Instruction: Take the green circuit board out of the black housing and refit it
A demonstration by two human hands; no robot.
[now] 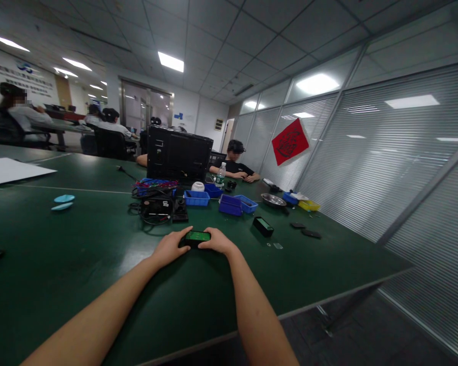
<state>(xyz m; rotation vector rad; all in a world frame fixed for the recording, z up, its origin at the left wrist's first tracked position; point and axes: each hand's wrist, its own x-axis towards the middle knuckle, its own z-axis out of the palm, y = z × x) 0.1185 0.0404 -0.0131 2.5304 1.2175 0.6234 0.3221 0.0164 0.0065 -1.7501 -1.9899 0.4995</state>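
A small black case with a green circuit board (pixel 197 236) in its top lies on the green table between my hands. My left hand (pixel 172 246) grips the case's left end, thumb at the near side and fingers at the far side. On the opposite end my right hand (pixel 217 240) is closed in the same way. A similar black case (pixel 263 226) stands to the right of my hands. Near it are a small ring (pixel 268 245) and a clear flat piece (pixel 278 246). Two flat black pieces (pixel 311 234) lie farther right.
Beyond my hands are a black device with cables (pixel 156 207), blue bins (pixel 197 198), a water bottle (pixel 220 175), a metal bowl (pixel 274 200) and a yellow tray (pixel 309 205). A monitor (pixel 179 152) stands behind. Another person (pixel 234 165) sits at the far side.
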